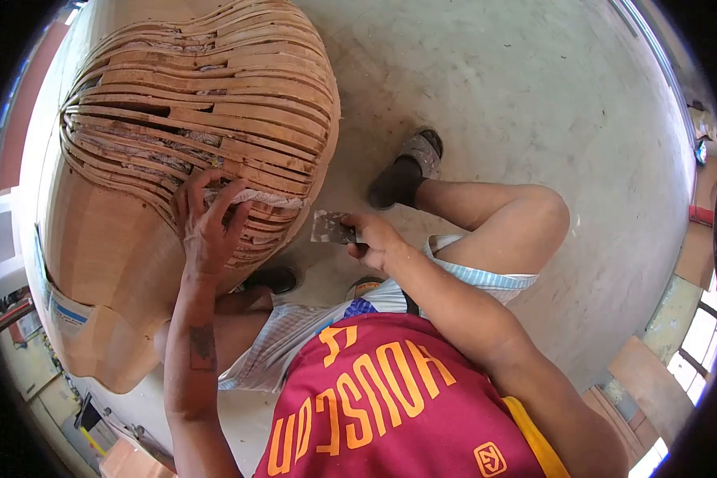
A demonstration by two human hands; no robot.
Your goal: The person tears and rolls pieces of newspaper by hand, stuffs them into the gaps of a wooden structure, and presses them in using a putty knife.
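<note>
A large curved wooden form point(279, 88) made of many thin bent slats stands at the left, with dark gaps and whitish crumpled material between some slats. My left hand point(207, 219) rests on its lower part, fingers curled and pinching at a whitish strip point(272, 197) that runs along one gap. The exact contact of the fingertips is partly hidden. In my right hand point(374, 241), just right of the form's edge, is a putty knife point(328, 227) with a flat, smeared metal blade pointing left. The blade is apart from the slats.
Smooth, light brown wooden surfaces point(107, 263) continue below and left of the slats. My bent legs and sandalled foot point(422, 151) are on the grey stained floor point(518, 103). Boards point(653, 382) lean at the far right.
</note>
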